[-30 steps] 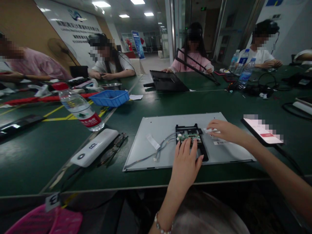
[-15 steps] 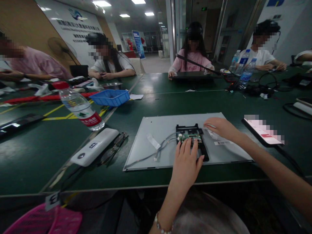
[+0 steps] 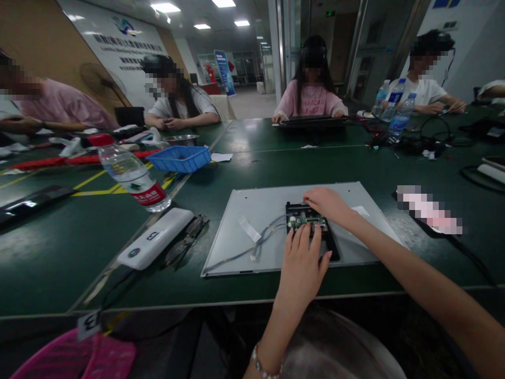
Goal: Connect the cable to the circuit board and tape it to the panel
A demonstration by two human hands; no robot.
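Note:
A black plastic frame (image 3: 332, 248) with a green circuit board (image 3: 303, 219) in it lies on a pale grey flat panel (image 3: 244, 205). My left hand (image 3: 303, 258) rests on the near part of the frame, fingers spread, their tips on the board's near edge. At the frame's far right corner is my right hand (image 3: 325, 204), its fingers pinched together; what they hold, if anything, is hidden. Thin grey cables (image 3: 270, 230) run from the board across the panel to its near left corner. A strip of clear tape (image 3: 249, 229) sits beside them.
Left of the panel are glasses (image 3: 185, 242), a white power bank (image 3: 155, 238), a water bottle (image 3: 148, 192) and a blue basket (image 3: 181, 159). A phone (image 3: 430, 210) with a cable lies to the right. Several people sit around the green table (image 3: 252, 168).
My right hand has moved left, from the panel beside the frame to the frame's far right corner. My left hand has stayed on the frame.

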